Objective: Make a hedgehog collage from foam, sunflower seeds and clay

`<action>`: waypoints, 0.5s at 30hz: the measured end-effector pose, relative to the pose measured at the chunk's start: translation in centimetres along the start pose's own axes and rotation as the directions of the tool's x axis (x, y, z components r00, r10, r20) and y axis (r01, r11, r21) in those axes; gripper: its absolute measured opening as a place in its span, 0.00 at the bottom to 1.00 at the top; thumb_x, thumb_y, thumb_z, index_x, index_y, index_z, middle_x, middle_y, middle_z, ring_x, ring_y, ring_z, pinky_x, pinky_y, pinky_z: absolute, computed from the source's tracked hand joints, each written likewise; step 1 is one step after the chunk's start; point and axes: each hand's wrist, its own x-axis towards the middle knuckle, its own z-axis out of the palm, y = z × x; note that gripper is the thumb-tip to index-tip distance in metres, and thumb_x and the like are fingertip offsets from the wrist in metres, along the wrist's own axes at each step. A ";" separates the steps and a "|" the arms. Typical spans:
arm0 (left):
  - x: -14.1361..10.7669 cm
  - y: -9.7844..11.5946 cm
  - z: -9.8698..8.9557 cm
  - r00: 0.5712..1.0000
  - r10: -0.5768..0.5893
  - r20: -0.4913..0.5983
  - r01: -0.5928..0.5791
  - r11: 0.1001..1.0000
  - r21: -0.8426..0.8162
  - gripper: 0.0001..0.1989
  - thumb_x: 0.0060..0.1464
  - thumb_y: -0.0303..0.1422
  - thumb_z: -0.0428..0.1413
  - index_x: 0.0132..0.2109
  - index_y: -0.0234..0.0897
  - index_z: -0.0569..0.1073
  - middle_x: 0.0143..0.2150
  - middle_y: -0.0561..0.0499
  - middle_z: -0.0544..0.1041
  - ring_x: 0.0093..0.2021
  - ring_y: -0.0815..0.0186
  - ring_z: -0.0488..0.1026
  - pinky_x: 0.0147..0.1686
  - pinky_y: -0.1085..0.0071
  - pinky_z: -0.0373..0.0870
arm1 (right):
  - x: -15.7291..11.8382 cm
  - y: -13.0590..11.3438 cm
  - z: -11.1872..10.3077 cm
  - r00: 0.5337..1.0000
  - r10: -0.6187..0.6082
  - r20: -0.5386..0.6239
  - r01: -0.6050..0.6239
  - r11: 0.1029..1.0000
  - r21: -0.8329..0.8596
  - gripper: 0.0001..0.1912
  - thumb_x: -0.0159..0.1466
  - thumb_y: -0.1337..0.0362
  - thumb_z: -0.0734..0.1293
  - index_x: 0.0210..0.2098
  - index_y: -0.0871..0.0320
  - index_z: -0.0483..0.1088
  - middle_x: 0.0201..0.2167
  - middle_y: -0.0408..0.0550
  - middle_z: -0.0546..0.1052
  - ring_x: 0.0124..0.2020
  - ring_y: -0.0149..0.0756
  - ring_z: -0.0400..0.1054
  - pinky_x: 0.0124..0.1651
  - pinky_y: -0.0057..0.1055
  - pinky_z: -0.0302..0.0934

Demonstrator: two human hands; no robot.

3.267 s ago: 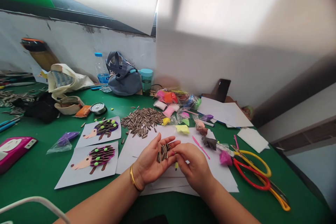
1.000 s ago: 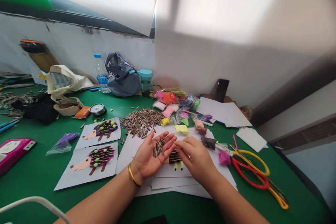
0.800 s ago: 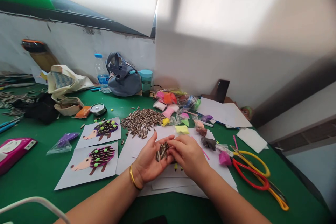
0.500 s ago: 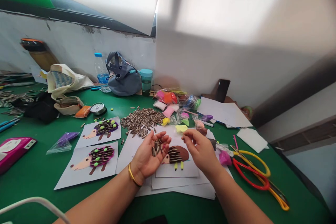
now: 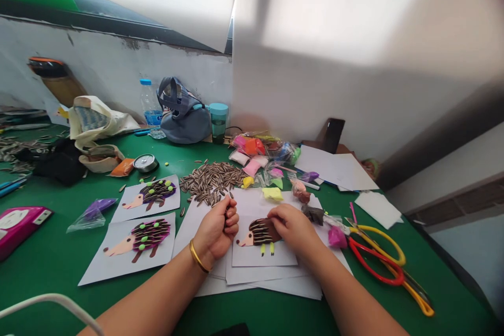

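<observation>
My left hand [image 5: 217,228], with a gold bangle at its wrist, is curled closed around sunflower seeds, mostly hidden by the fingers. Over the brown clay back of a hedgehog picture [image 5: 262,232], the fingertips of my right hand [image 5: 289,223] are pinched together; whatever they hold is too small to make out. Rows of striped seeds cover the left part of that hedgehog's back, and it has a pink face and yellow-green legs. Behind my left hand is a pile of sunflower seeds [image 5: 212,179]. Two other hedgehog pictures [image 5: 136,244] lie on the left.
Red and yellow scissors [image 5: 378,257] lie to the right, near pink clay [image 5: 337,237]. Packets of coloured clay [image 5: 255,146] are behind the papers. A bag [image 5: 185,115], a cup [image 5: 219,122] and a phone [image 5: 334,135] stand by the wall. A magenta box [image 5: 21,228] is at left.
My left hand has closed over the seeds that lay in its open palm. My right hand has moved down onto the brown hedgehog's back.
</observation>
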 end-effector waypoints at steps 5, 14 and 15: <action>0.2 -0.2 -0.2 1.000 0.005 -0.003 -0.005 1.000 0.014 0.12 0.64 0.35 0.50 0.33 0.34 0.66 0.22 0.60 0.56 0.15 0.79 0.52 0.12 0.83 0.45 | 0.1 0.1 0.2 1.000 -0.027 0.003 0.027 0.999 -0.021 0.10 0.63 0.73 0.63 0.35 0.54 0.75 0.34 0.44 0.75 0.39 0.36 0.68 0.43 0.31 0.60; 0.3 -0.2 -0.2 1.000 0.004 -0.007 -0.004 1.000 0.022 0.11 0.64 0.35 0.50 0.33 0.34 0.66 0.22 0.60 0.57 0.15 0.79 0.52 0.12 0.83 0.46 | 0.1 -0.2 0.5 0.999 -0.044 0.026 0.047 0.991 -0.123 0.08 0.63 0.73 0.64 0.34 0.55 0.74 0.33 0.44 0.76 0.37 0.35 0.68 0.40 0.30 0.58; 0.3 -0.2 -0.1 1.000 0.004 -0.007 -0.004 1.000 0.022 0.11 0.64 0.35 0.50 0.33 0.34 0.66 0.22 0.60 0.57 0.15 0.79 0.52 0.12 0.83 0.46 | 0.1 -0.2 0.5 0.998 -0.049 0.027 0.052 0.990 -0.128 0.09 0.63 0.73 0.64 0.34 0.56 0.74 0.33 0.44 0.76 0.37 0.35 0.68 0.40 0.30 0.59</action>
